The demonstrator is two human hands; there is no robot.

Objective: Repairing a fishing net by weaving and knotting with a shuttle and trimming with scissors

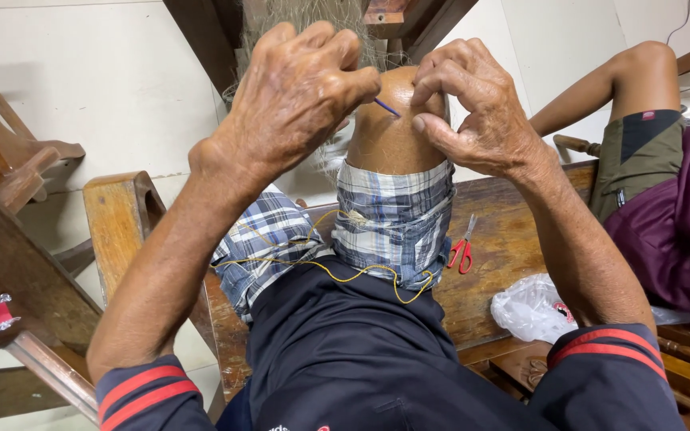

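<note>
My left hand (301,96) and my right hand (477,104) meet above my raised bare knee (389,132). A thin blue needle-like stick (387,108) runs between their fingertips; the left fingers pinch one end, the right fingers close around the other. Fine pale netting (305,20) hangs from above behind the hands. A yellow cord (361,275) lies loosely across my checked shorts (397,219) and dark shirt.
Red-handled scissors (462,251) and a crumpled clear plastic bag (533,307) lie on the wooden bench (505,239) to my right. Another person in a maroon top sits at the right edge (672,207). Wooden chairs (9,160) stand at left on a pale tiled floor.
</note>
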